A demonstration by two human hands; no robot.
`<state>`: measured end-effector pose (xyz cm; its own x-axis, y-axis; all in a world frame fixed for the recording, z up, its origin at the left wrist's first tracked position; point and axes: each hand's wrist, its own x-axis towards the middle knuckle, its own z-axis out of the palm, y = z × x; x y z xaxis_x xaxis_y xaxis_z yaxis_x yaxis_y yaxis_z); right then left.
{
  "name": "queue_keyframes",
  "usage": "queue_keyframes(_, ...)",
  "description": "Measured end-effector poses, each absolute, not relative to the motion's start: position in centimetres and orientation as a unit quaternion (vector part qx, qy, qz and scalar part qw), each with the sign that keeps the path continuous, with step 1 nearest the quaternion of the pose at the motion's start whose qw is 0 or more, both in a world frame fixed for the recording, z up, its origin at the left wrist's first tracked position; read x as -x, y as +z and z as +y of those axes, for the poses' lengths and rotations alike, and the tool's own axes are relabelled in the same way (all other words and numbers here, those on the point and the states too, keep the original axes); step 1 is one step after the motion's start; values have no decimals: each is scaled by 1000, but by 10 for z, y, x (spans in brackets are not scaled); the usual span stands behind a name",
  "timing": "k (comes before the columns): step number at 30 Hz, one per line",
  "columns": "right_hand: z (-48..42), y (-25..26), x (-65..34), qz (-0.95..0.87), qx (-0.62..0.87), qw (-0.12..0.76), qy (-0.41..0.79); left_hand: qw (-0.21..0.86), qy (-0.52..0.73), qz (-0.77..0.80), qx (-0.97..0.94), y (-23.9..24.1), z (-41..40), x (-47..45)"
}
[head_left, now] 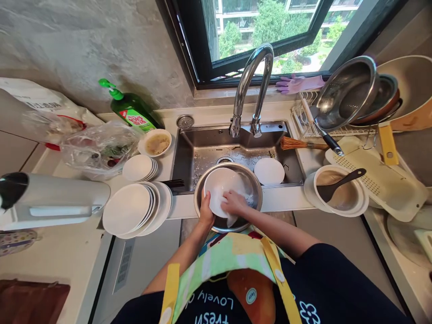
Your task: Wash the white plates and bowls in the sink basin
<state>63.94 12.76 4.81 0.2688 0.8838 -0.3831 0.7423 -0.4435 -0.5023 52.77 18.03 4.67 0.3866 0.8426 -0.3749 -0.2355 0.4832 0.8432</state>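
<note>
I hold a white plate tilted over a steel basin that sits at the front of the sink. My left hand grips the plate's lower left rim. My right hand presses a white cloth against the plate's face, fingers closed on it. Another white plate lies in the sink to the right of the basin. Behind the basin rises the faucet.
Stacked white plates and smaller dishes sit on the left counter, with a bowl of residue, a green soap bottle and plastic bags. To the right are a brush, a pot with spoon and a drying rack with pans.
</note>
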Motion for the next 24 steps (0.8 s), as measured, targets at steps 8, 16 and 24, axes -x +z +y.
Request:
queue_keyframes(8,155,42,-647,-392,886,143,202,755,313,438,-374,50,183,-522)
queue_keyframes(16,184,37,-624,-427,779,397,230,784,251,463,-328,49,185,-522)
queue_keyframes(24,144,43,-633,-616,612,287,405,769,290,466,-327,46,186,-522)
